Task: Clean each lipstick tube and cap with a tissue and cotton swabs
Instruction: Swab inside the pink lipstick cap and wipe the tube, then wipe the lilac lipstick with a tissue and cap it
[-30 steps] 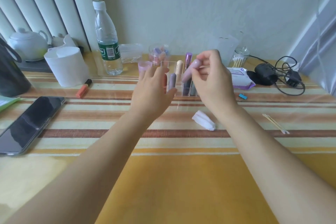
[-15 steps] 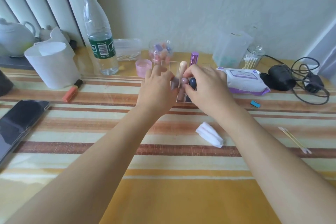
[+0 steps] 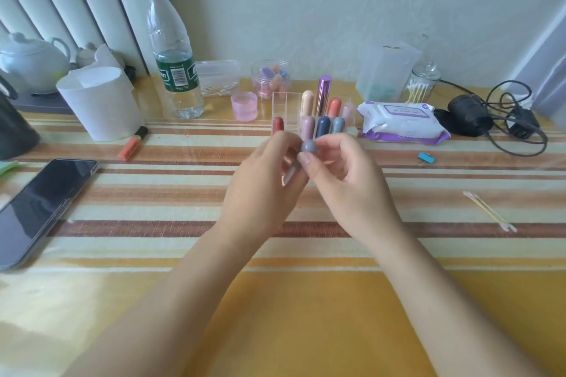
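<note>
Lipstick tube, grey-lilac, held over striped tablecloth, just in front of clear organizer. Lower end gripped in curled fingers of left hand; rounded cap end pinched between thumb and fingers of right hand. Other tubes upright in organizer. Cotton swabs lying well apart, far right; pack of wipes beside organizer.

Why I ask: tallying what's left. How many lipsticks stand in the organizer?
8. Back row: cream, metallic purple, coral, pale pink (blurry). Front row: red-brown at left, mauve, navy, grey-blue. Left hand and right hand hold a ninth, possibly hiding more.
</note>
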